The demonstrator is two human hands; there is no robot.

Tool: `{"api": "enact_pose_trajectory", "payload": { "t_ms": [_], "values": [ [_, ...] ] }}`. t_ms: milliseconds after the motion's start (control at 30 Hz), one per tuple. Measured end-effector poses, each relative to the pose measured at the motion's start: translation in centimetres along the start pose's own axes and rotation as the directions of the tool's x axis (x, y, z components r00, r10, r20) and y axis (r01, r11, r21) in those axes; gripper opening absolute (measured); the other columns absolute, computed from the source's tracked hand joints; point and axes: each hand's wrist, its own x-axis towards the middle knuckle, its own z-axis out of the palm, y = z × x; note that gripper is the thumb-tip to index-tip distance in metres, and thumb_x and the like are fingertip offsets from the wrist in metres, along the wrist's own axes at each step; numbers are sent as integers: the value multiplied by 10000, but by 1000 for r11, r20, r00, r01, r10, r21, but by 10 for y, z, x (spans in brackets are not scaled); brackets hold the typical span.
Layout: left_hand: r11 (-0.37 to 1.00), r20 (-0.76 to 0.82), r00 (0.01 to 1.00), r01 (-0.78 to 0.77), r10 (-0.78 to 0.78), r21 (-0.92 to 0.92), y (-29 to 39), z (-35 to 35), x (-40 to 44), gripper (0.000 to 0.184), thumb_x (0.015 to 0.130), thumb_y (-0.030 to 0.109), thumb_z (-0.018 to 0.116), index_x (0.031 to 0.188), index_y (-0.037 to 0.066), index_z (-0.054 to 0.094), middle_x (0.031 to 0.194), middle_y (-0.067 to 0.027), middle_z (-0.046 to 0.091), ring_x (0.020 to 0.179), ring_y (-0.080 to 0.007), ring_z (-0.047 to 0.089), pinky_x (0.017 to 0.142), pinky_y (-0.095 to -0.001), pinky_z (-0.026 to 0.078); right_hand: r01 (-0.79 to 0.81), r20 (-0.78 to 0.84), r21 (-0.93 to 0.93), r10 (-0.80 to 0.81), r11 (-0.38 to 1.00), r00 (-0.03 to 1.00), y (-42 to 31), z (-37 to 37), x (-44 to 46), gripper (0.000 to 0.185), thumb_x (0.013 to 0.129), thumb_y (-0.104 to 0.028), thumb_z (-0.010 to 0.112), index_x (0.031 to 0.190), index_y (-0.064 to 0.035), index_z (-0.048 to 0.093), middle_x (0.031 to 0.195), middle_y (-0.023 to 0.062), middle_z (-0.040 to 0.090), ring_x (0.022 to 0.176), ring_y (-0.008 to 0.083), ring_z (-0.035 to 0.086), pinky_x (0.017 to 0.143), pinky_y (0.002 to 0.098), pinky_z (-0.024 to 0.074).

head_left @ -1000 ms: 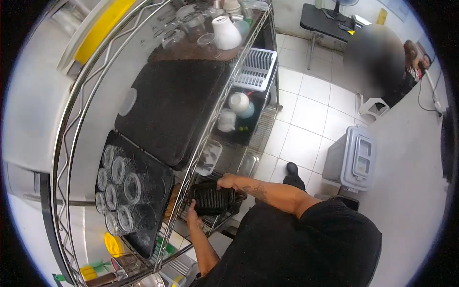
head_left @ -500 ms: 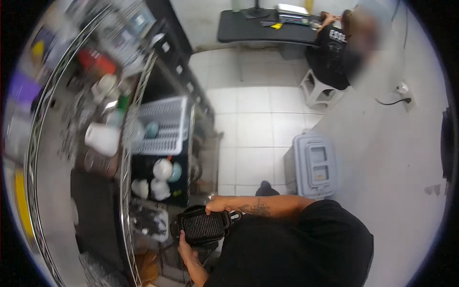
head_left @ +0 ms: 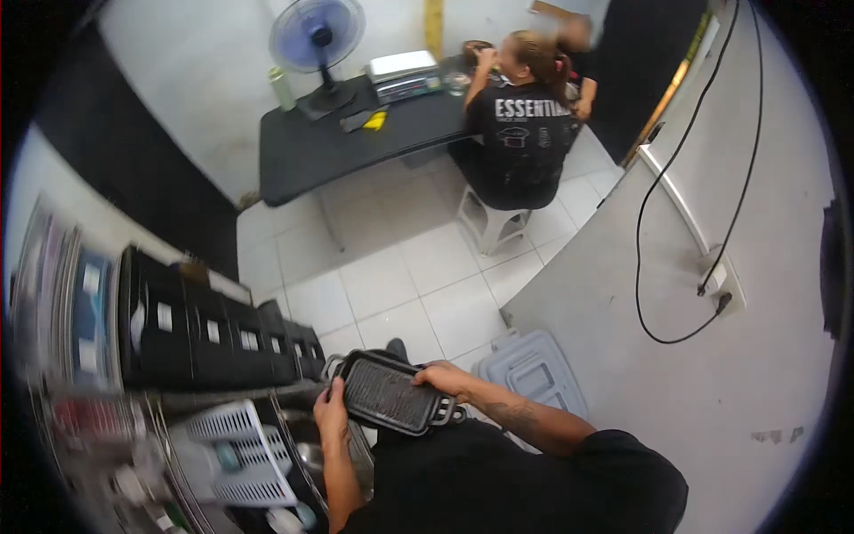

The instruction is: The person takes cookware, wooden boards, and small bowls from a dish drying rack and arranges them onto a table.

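A black rectangular grill pan with a ridged inside and a loop handle at each end is held level in front of my body. My left hand grips its left end, thumb over the rim. My right hand holds the far right rim, with the thumb at the inner edge. Doubled handles at the right end suggest a second pan stacked beneath, mostly hidden.
A wire shelf at left bears a white plastic basket and black bins. A grey lidded bin stands at right. Ahead, a person sits on a white stool at a black table with a fan; another person is beyond.
My view has swung right, away from the shelf and toward the table. The pan has come away from the shelf side, still in both hands, and is now turned at an angle.
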Motion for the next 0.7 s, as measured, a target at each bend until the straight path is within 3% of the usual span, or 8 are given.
{"api": "enact_pose_trajectory", "payload": {
  "t_ms": [67,167,333,367,500,567,633,700],
  "values": [
    [938,-7,999,-47,53,344,52,60,63,802,879,469,763,1293,-180,537,1239,-260,640,1115,-281,633,991,-353,474,92,-138,90,-80,992,987,-41,-31,22,395,836,-175,680,1118,100,645,1040,182,694,873,254,681,756,368,556],
    [896,278,953,-223,118,385,128,159,122,888,855,486,780,1334,-198,476,1227,-284,637,1123,-300,634,977,-362,492,202,-312,328,-96,923,945,-67,-69,32,351,869,-165,661,1103,96,645,1016,171,697,875,252,689,764,363,567],
    [746,588,801,-457,109,484,215,330,182,903,825,513,780,1322,-187,498,1197,-295,652,1096,-322,657,947,-376,512,437,-523,701,-9,564,852,-130,-116,21,287,902,-119,612,1069,113,634,980,152,698,800,237,696,688,317,582],
    [691,645,756,-527,114,495,220,364,191,901,812,525,779,1307,-182,519,1187,-312,655,1093,-345,664,944,-383,515,541,-592,727,-14,422,806,-148,-120,20,257,901,-167,623,986,74,648,882,118,691,646,198,656,535,298,536],
    [560,791,606,-687,89,463,250,490,189,870,829,536,751,1274,-184,548,1170,-305,666,1102,-340,660,957,-381,502,503,-577,760,71,411,813,-142,-177,33,244,878,-237,636,946,-3,642,783,74,672,478,141,535,384,285,378],
    [446,835,550,-752,19,485,244,541,189,866,813,550,748,1243,-181,575,1132,-317,678,1088,-362,673,954,-383,507,567,-622,765,125,304,773,-142,-209,46,239,878,-230,627,962,-6,643,789,74,674,499,144,557,385,282,378],
    [478,858,513,-749,-22,459,245,596,193,851,807,548,750,1224,-176,591,1127,-318,681,1089,-367,675,951,-387,509,650,-666,744,249,155,703,-202,-219,26,234,876,-220,612,988,-17,647,825,79,686,574,161,623,383,283,366],
    [504,880,454,-733,-138,457,252,648,182,832,797,546,753,1200,-169,614,1148,-324,676,1109,-370,672,955,-393,507,685,-702,710,239,163,671,-205,-247,20,253,880,-208,583,1011,2,631,853,108,688,595,198,650,399,290,433]
  ]
}}
